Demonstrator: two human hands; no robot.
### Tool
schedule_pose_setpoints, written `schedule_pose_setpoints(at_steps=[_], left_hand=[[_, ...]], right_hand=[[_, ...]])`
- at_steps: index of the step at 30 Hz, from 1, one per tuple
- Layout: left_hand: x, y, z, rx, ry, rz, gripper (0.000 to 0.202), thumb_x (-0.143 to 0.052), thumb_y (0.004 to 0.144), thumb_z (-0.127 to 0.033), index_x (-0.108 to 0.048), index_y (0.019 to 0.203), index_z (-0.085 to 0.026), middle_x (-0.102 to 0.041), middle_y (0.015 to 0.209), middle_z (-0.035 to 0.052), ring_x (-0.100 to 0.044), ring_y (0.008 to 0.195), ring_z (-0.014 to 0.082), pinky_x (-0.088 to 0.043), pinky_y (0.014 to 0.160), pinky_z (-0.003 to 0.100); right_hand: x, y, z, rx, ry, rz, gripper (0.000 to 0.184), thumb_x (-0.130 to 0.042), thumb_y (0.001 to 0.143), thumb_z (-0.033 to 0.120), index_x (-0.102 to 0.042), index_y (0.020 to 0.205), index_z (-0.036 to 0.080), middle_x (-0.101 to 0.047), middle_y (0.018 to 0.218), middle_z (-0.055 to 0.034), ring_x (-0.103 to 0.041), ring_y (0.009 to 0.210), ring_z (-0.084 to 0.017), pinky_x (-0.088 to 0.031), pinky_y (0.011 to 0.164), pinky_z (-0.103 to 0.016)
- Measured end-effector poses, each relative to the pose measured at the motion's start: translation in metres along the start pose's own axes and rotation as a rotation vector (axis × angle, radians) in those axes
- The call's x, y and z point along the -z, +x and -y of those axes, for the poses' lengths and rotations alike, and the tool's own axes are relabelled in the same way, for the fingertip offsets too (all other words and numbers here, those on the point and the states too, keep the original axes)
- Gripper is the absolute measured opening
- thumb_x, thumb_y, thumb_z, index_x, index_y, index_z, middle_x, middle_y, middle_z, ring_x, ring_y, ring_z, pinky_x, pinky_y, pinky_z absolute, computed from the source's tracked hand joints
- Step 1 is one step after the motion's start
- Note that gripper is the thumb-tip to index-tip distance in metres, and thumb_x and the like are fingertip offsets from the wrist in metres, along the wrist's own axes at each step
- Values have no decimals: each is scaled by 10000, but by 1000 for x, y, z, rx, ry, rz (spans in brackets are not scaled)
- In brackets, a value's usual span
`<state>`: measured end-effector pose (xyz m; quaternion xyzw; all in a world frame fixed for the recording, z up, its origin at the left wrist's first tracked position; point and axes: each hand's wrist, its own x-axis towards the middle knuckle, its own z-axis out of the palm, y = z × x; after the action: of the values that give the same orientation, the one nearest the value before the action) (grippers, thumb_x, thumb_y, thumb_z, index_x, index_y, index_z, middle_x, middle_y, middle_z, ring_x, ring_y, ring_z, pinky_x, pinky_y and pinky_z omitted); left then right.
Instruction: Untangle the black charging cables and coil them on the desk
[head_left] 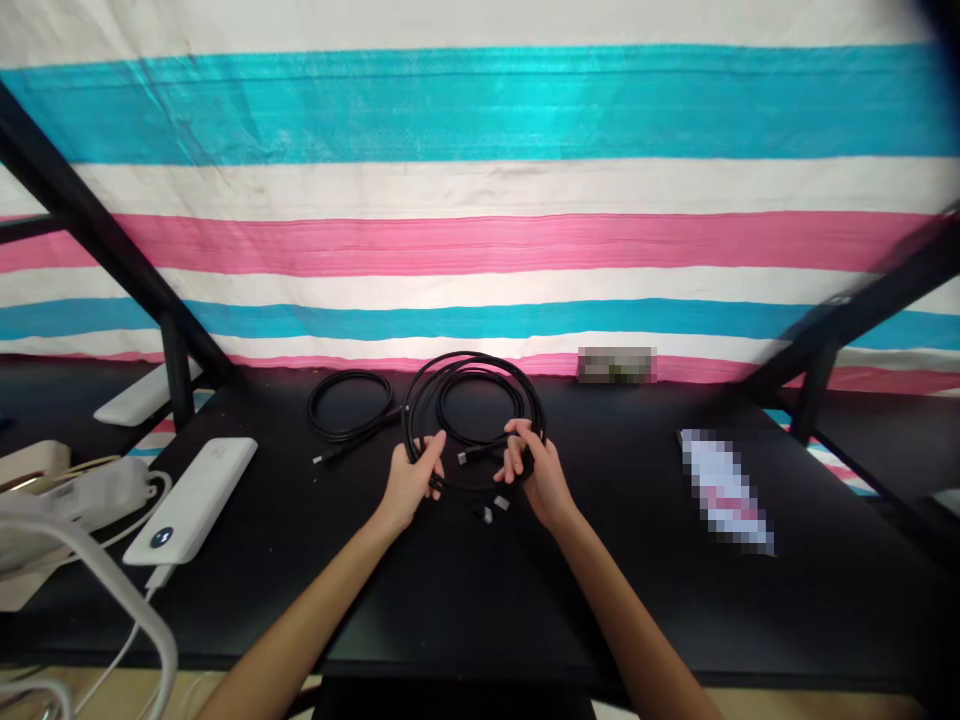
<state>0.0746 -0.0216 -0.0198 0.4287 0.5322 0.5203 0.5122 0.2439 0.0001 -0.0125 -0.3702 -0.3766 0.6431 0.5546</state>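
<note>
Possibly, loops could spring free: the large black cable coil [537,408] sits between the hands over the counter [465,600], with the left grip [415,478] closed around its near-left side. The right grip [541,478] curls at the opposite side; whether it clamps the strands, I cannot tell. The 2 pale plug ends [501,503] might snag, and the smaller coil [441,405] behind could tangle if dragged.
</note>
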Motion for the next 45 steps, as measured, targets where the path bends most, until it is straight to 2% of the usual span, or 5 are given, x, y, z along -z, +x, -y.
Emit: schedule_pose_setpoints(at_steps=[13,26,34,39,45], left_hand=[[21,-3,-15,198,45,529,546,-584,785,-516,-384,395,-191,-313,297,-46,-297,236,57,-124,295,201],[26,16,-1,-185,417,-165,460,-617,752,-478,-395,479,-182,-389,446,-46,-381,468,86,-282,489,220],[22,18,5,-176,317,-125,381,-638,740,-494,-535,935,-183,-559,799,-7,-533,520,93,-377,405,195],[23,18,7,-239,355,-57,378,-578,811,-405,-540,1121,-191,-523,627,-51,-456,389,72,-387,397,199],[27,17,9,-305,572,-78,319,-520,855,-396,-625,1085,-201,-603,647,-15,-505,448,95,-433,501,218]], right_hand=[[23,13,5,46,-336,-192,592,-687,713,474,-550,1195,160,-475,468,110,-274,277,-25,-317,243,-149],[25,12,-2,-7,-499,-3,489,-564,796,553,-657,1040,140,-449,429,93,-358,251,-49,-356,244,-161],[24,12,-4,-3,-600,14,504,-570,787,535,-649,1052,113,-518,478,63,-442,288,-63,-397,293,-170],[20,8,-10,112,-731,-79,656,-622,766,468,-455,1355,232,-646,812,-8,-502,383,-71,-420,303,-194],[24,8,-12,402,-1000,-70,419,-590,824,334,-612,1222,205,-661,894,-45,-455,448,-64,-499,458,-225]])
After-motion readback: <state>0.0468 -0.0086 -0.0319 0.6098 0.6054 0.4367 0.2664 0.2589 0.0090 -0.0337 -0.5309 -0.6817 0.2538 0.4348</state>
